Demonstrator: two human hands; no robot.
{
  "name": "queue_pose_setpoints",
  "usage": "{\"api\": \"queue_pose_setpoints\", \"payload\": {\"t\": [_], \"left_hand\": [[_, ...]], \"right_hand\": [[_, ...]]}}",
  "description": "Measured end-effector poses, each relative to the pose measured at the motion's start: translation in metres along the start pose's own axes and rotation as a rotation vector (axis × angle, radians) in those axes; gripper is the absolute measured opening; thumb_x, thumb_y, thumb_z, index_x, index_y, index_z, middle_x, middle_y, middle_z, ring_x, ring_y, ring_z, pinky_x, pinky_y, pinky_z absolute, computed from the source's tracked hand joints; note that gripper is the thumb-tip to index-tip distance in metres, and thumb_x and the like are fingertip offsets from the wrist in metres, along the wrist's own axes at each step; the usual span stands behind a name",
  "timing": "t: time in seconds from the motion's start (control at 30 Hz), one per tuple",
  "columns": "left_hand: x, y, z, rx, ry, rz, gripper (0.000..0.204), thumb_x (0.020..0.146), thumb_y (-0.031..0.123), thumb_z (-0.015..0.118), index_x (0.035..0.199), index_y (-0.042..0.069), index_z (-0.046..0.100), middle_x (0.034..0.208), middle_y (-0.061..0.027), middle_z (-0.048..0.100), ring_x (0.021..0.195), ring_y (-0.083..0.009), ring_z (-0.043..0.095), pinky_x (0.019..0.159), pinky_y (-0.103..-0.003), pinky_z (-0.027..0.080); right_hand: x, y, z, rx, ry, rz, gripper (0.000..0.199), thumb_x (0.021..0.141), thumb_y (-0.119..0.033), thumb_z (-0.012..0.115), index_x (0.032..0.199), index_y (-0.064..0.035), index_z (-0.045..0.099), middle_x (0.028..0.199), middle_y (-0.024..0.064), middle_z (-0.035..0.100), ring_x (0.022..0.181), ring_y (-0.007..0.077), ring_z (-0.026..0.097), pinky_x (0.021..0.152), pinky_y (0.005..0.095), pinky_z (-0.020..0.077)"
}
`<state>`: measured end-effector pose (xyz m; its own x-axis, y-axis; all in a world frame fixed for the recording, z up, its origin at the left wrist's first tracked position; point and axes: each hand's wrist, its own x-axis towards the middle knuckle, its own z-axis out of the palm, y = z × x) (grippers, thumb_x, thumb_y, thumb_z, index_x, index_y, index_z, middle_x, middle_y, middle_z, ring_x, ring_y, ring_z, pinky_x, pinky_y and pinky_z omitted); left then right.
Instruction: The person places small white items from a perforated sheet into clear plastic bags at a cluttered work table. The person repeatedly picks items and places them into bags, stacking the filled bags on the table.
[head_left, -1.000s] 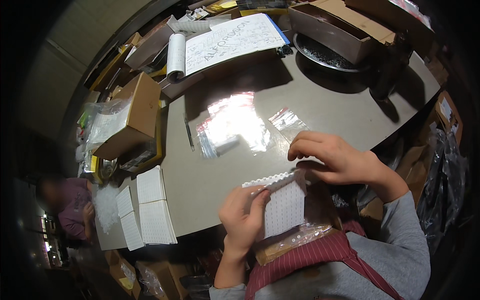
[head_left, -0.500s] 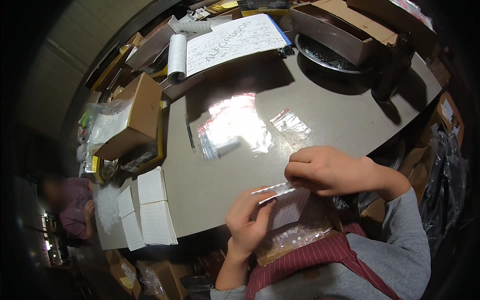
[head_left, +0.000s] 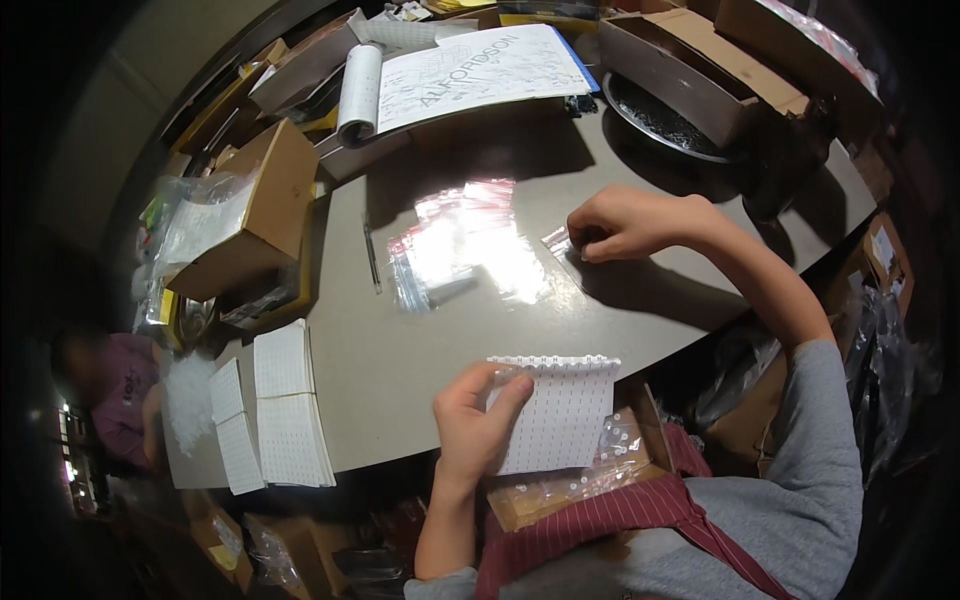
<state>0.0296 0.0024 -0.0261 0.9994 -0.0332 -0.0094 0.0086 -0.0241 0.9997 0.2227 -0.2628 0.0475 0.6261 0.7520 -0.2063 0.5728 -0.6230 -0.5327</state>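
Note:
My left hand [head_left: 478, 425] holds a white sheet of small labels [head_left: 556, 412] by its left edge, near the table's front edge. Stretched out over the grey table [head_left: 400, 350], my right hand [head_left: 628, 222] pinches the corner of a small clear plastic bag [head_left: 557, 241]. Left of that hand lies a loose pile of clear zip bags [head_left: 460, 245] with red and blue strips. Below the label sheet, on my lap, sits a cardboard box with a bag of small clear parts [head_left: 570, 480].
Stacks of white label sheets [head_left: 280, 410] lie at the table's left front. An open cardboard box [head_left: 250, 215] stands at the left, a printed paper pad [head_left: 470, 70] and brown boxes [head_left: 690, 65] at the back, with a dark round tray [head_left: 660, 120]. Another person [head_left: 110, 390] sits at far left.
My right hand has left the label sheet and reached forward to the small clear bag on the table. My left hand still holds the sheet, now lower and flatter.

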Motion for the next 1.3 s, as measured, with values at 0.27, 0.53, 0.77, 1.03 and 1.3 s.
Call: {"api": "queue_pose_setpoints", "payload": {"t": [0.27, 0.53, 0.77, 1.03, 1.3], "left_hand": [[-0.002, -0.005, -0.002, 0.053, 0.035, 0.059, 0.015, 0.089, 0.006, 0.077, 0.100, -0.004, 0.075, 0.092, -0.0120, 0.075, 0.087, -0.0171, 0.070, 0.079, -0.029, 0.054], [-0.003, -0.001, -0.006, 0.111, -0.023, 0.097, 0.015, 0.088, 0.007, 0.078, 0.098, -0.004, 0.073, 0.088, -0.0127, 0.074, 0.083, -0.0182, 0.071, 0.076, -0.030, 0.054], [-0.003, 0.000, -0.005, 0.097, -0.050, 0.130, 0.013, 0.088, 0.006, 0.077, 0.097, -0.003, 0.073, 0.086, -0.0115, 0.073, 0.081, -0.0189, 0.070, 0.074, -0.030, 0.054], [-0.005, 0.006, -0.010, 0.163, -0.115, 0.250, 0.013, 0.086, 0.003, 0.078, 0.096, -0.003, 0.074, 0.087, -0.0111, 0.073, 0.078, -0.0175, 0.069, 0.070, -0.028, 0.053], [-0.012, 0.006, -0.009, 0.153, -0.242, 0.515, 0.017, 0.077, 0.001, 0.080, 0.094, 0.004, 0.076, 0.088, -0.0082, 0.073, 0.083, -0.0216, 0.070, 0.083, -0.037, 0.055]], "right_hand": [[0.016, 0.006, 0.009, -0.214, 0.105, 0.105, 0.040, 0.085, -0.024, 0.077, 0.112, 0.0013, 0.062, 0.085, 0.0224, 0.068, 0.082, 0.0369, 0.066, 0.075, 0.0446, 0.0506], [0.020, 0.015, -0.006, 0.057, -0.050, 0.273, 0.044, 0.081, -0.030, 0.085, 0.109, -0.0010, 0.067, 0.085, 0.0133, 0.070, 0.075, 0.0258, 0.067, 0.067, 0.0386, 0.0507], [0.008, 0.006, -0.011, 0.216, -0.054, 0.353, 0.058, 0.077, -0.050, 0.087, 0.103, 0.0004, 0.072, 0.086, 0.0154, 0.072, 0.077, 0.0249, 0.069, 0.065, 0.0378, 0.0513], [0.008, -0.014, 0.014, -0.057, -0.013, 0.178, 0.033, 0.088, -0.027, 0.076, 0.098, 0.0040, 0.073, 0.079, 0.0146, 0.072, 0.075, 0.0267, 0.068, 0.070, 0.0380, 0.0524], [-0.009, -0.042, 0.026, 0.206, 0.004, -0.070, 0.030, 0.085, -0.014, 0.068, 0.111, -0.0014, 0.076, 0.082, 0.0178, 0.072, 0.072, 0.0259, 0.067, 0.067, 0.0395, 0.0501]]}}
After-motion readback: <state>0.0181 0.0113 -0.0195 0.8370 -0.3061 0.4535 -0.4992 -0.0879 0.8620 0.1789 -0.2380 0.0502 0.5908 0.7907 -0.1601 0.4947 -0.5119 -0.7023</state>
